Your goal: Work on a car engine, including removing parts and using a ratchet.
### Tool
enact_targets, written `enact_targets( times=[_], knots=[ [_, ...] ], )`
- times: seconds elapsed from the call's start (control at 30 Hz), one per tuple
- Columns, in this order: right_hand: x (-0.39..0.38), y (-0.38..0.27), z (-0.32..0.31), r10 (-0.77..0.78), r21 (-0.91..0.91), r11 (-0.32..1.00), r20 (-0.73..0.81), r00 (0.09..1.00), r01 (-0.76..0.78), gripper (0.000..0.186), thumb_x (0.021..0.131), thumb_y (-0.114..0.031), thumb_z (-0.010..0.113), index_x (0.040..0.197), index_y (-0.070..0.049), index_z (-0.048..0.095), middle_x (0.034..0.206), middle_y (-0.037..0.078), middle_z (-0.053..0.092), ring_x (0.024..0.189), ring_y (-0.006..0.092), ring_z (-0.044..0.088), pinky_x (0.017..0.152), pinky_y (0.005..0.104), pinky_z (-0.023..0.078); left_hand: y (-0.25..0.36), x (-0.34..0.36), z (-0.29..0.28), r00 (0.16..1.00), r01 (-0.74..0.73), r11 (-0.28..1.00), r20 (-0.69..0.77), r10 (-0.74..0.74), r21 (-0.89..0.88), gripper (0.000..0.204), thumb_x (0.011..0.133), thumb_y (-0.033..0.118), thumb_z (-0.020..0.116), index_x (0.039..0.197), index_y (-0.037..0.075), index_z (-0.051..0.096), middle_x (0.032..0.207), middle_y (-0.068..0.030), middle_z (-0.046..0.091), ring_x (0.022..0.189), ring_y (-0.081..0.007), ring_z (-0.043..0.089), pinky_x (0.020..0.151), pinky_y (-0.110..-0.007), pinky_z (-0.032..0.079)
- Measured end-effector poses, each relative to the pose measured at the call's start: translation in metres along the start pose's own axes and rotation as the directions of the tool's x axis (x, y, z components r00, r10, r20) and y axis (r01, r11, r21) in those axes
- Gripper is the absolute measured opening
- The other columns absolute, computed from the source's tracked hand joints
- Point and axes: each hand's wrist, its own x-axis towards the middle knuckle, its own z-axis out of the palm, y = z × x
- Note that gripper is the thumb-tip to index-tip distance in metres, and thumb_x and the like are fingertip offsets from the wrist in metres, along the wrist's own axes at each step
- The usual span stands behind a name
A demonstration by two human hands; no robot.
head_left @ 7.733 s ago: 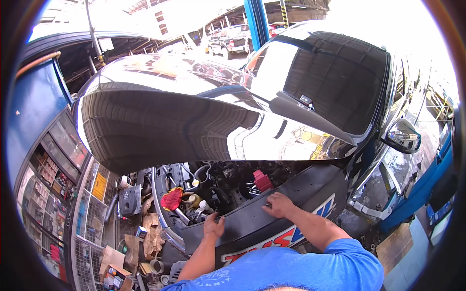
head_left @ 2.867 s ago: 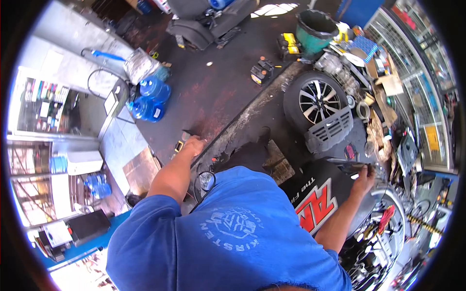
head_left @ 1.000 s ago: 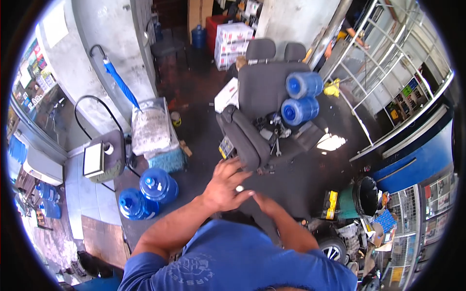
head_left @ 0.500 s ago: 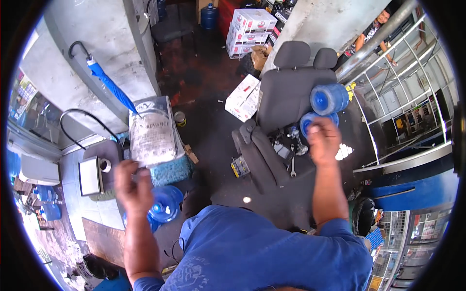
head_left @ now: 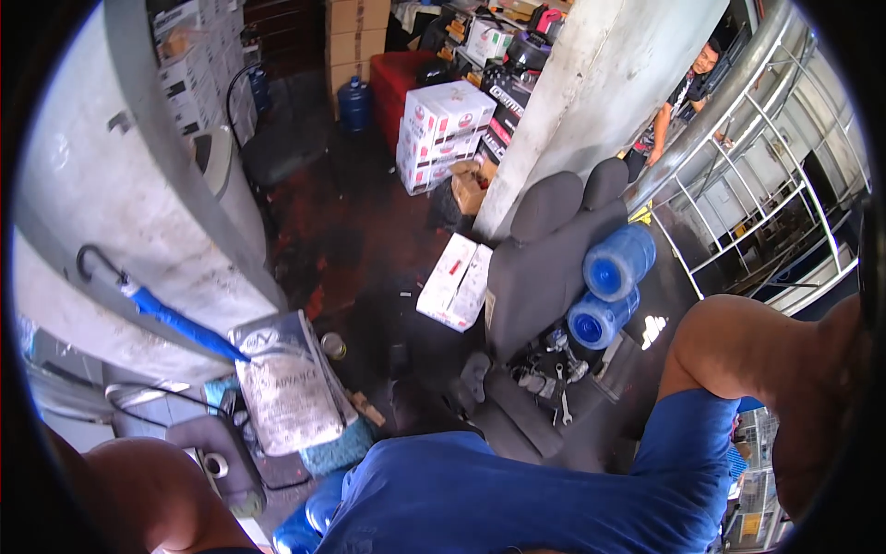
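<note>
Both my arms are raised and bent close to the camera. My left arm (head_left: 152, 489) fills the lower left corner, and its hand is out of sight. On the right, my right arm (head_left: 729, 355) rises from a blue sleeve toward the picture's rim; that hand cannot be seen either. Nearest my right arm are two blue water jugs (head_left: 620, 261) beside a grey car seat (head_left: 528, 295). A wrench (head_left: 564, 397) lies among metal parts by the seat. Close to my left arm is a dark cushioned seat with a roll of tape (head_left: 217, 464) on it.
A white carton (head_left: 455, 282) lies on the dark floor. Stacked cartons (head_left: 443, 120) stand by a pillar (head_left: 609, 102). At left, a blue umbrella (head_left: 185, 323) leans near a printed sack (head_left: 288, 388). Another person (head_left: 666, 120) is behind a white metal railing (head_left: 711, 175).
Both hands have come up from in front of me and left the picture, leaving only the arms. The view has tilted upward, showing more of the room's far side.
</note>
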Motion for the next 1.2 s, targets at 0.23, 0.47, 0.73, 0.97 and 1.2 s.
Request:
enact_targets(
  times=[0.23, 0.47, 0.73, 0.97, 1.2],
  knots=[
    [-0.013, 0.157, 0.074, 0.128, -0.323, 0.925, -0.23, 0.965, -0.2, 0.051, 0.095, -0.039, 0.054, 0.141, -0.019, 0.045, 0.133, 0.004, 0.046, 0.091, 0.0222, 0.044, 0.071, 0.0408, 0.036, -0.134, 0.022, 0.107, 0.999, -0.017, 0.999, 0.034, 0.018, -0.038, 0.021, 0.094, 0.025, 0.047, 0.101, 0.007, 0.054, 0.101, -0.0112, 0.055, 0.089, -0.0243, 0.053, 0.081, -0.043, 0.045],
    [0.011, 0.307, 0.104, 0.198, -0.488, 0.793, -0.362, 0.911, -0.366, 0.054, 0.093, -0.041, 0.056, 0.14, -0.017, 0.046, 0.134, 0.007, 0.045, 0.095, 0.0244, 0.043, 0.075, 0.0421, 0.035, -0.264, 0.084, 0.185, 1.0, -0.013, 1.0, 0.003, 0.013, -0.01, 0.022, 0.094, 0.026, 0.047, 0.101, 0.006, 0.054, 0.101, -0.0121, 0.056, 0.09, -0.0244, 0.054, 0.082, -0.042, 0.046],
    [0.063, 0.404, 0.113, 0.233, -0.556, 0.684, -0.447, 0.864, -0.472, 0.056, 0.091, -0.042, 0.058, 0.139, -0.015, 0.046, 0.135, 0.009, 0.044, 0.1, 0.0269, 0.042, 0.08, 0.0435, 0.034, -0.37, 0.161, 0.223, 0.999, 0.017, 1.0, -0.036, -0.017, -0.021, 0.024, 0.094, 0.026, 0.047, 0.101, 0.005, 0.054, 0.102, -0.0132, 0.056, 0.091, -0.0244, 0.055, 0.083, -0.042, 0.046],
    [0.081, 0.475, 0.183, 0.255, -0.653, 0.532, -0.485, 0.837, -0.54, 0.059, 0.089, -0.044, 0.06, 0.138, -0.013, 0.047, 0.136, 0.012, 0.043, 0.105, 0.029, 0.041, 0.083, 0.0448, 0.033, -0.498, 0.142, 0.266, 0.996, -0.056, 0.996, -0.067, 0.052, -0.065, 0.025, 0.094, 0.027, 0.047, 0.1, 0.004, 0.055, 0.103, -0.0141, 0.057, 0.092, -0.0244, 0.055, 0.083, -0.042, 0.047],
    [0.114, 0.521, 0.235, 0.313, -0.718, 0.332, -0.528, 0.79, -0.612, 0.062, 0.087, -0.045, 0.062, 0.137, -0.011, 0.047, 0.137, 0.015, 0.042, 0.109, 0.0312, 0.04, 0.087, 0.0461, 0.033, -0.63, 0.15, 0.311, 0.994, -0.11, 0.972, -0.051, 0.101, -0.21, 0.026, 0.094, 0.028, 0.047, 0.1, 0.003, 0.055, 0.104, -0.0151, 0.057, 0.093, -0.0245, 0.056, 0.084, -0.042, 0.047]
  ],
)
